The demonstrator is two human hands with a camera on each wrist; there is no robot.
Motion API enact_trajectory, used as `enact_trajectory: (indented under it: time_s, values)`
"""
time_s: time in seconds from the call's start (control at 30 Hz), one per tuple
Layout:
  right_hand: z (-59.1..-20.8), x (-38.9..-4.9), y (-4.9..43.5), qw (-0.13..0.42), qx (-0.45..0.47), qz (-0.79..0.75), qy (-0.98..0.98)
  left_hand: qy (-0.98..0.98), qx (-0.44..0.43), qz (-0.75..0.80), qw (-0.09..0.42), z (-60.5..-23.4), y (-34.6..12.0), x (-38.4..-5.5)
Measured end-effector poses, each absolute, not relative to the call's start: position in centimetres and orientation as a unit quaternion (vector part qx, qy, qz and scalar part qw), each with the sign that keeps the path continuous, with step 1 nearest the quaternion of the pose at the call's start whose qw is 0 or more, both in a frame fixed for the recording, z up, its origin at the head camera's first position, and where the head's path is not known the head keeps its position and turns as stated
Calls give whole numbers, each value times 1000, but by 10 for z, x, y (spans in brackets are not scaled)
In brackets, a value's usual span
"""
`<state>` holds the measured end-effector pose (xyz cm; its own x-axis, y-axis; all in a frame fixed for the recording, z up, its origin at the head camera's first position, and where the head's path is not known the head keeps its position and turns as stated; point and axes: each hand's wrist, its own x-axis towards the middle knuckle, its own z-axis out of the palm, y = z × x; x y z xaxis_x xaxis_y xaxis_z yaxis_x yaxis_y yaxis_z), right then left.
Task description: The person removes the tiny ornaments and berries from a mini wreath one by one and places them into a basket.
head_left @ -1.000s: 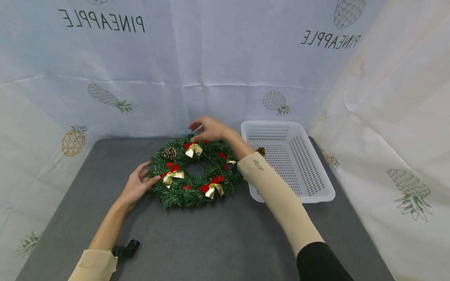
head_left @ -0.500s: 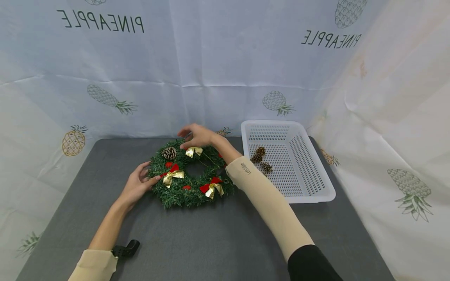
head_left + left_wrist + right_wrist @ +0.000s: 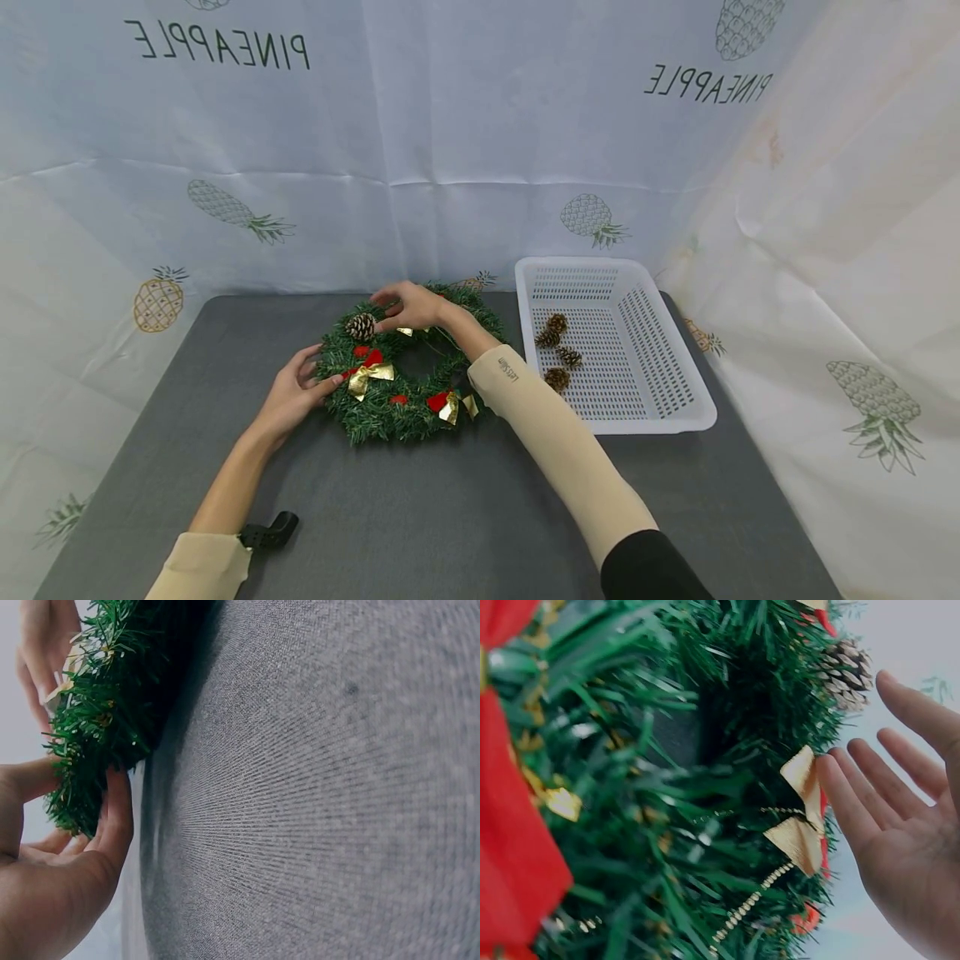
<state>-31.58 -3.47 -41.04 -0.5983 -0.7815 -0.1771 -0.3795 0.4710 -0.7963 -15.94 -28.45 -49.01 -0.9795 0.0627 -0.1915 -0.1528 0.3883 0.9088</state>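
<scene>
A green Christmas wreath (image 3: 390, 423) with red and gold bows lies on the dark table. My left hand (image 3: 291, 393) grips its left edge; the left wrist view has the thumb (image 3: 34, 778) on the upper side and fingers curled beneath the greenery. Over the back left of the wreath is my right hand (image 3: 414, 307), its thumb tip right beside a white-tipped pine cone (image 3: 361, 327). In the right wrist view its fingers (image 3: 840, 787) are spread and nearly straight, close to a gold bow (image 3: 804, 817), holding nothing. Part of the wreath's back is hidden by this hand.
A white perforated plastic basket (image 3: 667, 367) stands right of the wreath, with several brown pine cones (image 3: 570, 358) at its left side. A pineapple-print cloth (image 3: 480, 125) hangs behind the table. A black strap (image 3: 268, 532) is on the left wrist.
My right hand has moved left and slightly nearer, from the rear bow to beside the pine cone. More pine cones in the basket have come into view. The left hand has stayed put.
</scene>
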Motion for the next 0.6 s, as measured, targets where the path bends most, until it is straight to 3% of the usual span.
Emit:
enact_trajectory:
  time_s: [0.6]
  values:
    - [-425,-303,-53,250,-355,-319,842,829,-26,551,98,-491,-283,-159]
